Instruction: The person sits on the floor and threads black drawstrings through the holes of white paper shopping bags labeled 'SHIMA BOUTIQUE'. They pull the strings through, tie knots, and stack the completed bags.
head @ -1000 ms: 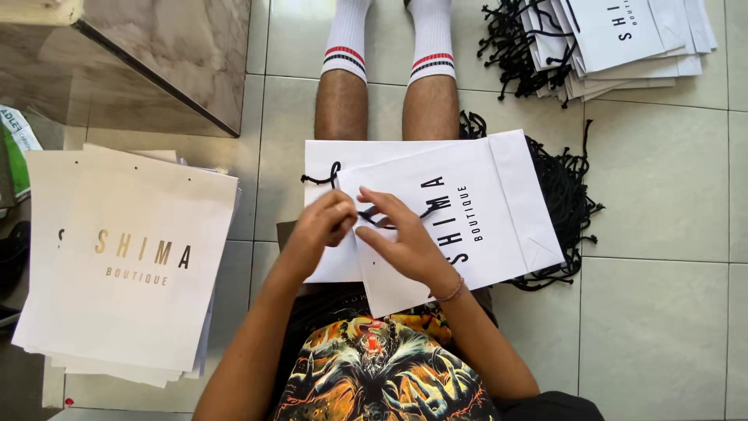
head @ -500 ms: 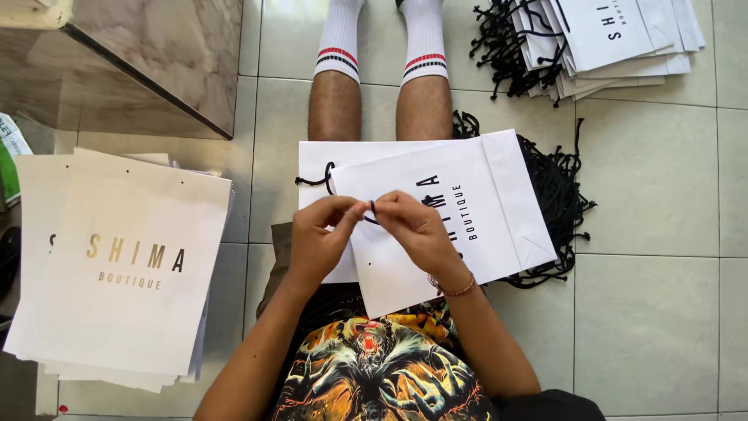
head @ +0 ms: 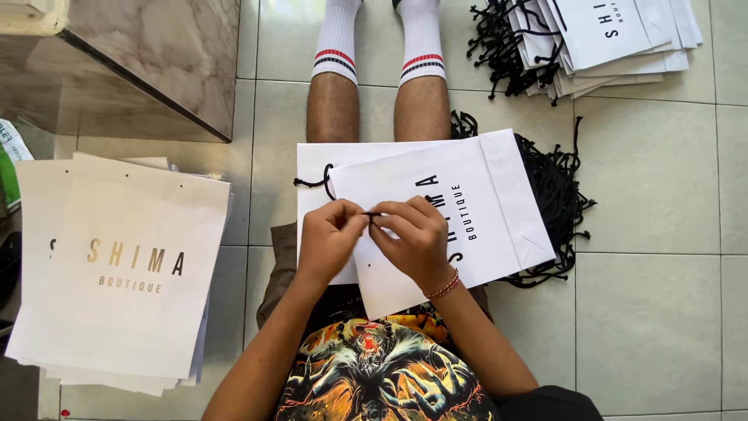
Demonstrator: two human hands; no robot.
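Both hands sit together over the white paper bag (head: 460,210) lying across the person's lap, as they did half a second ago. The left hand (head: 331,238) and right hand (head: 417,238) each pinch the black cord (head: 372,214) with pressed fingertips, the short stretch between them now pulled straighter than before. The cord's far end still loops at the bag's upper left edge. A pile of loose black cords (head: 557,195) lies under the bag's right side, a stack of white bags (head: 117,273) rests on the floor to the left, unmoved.
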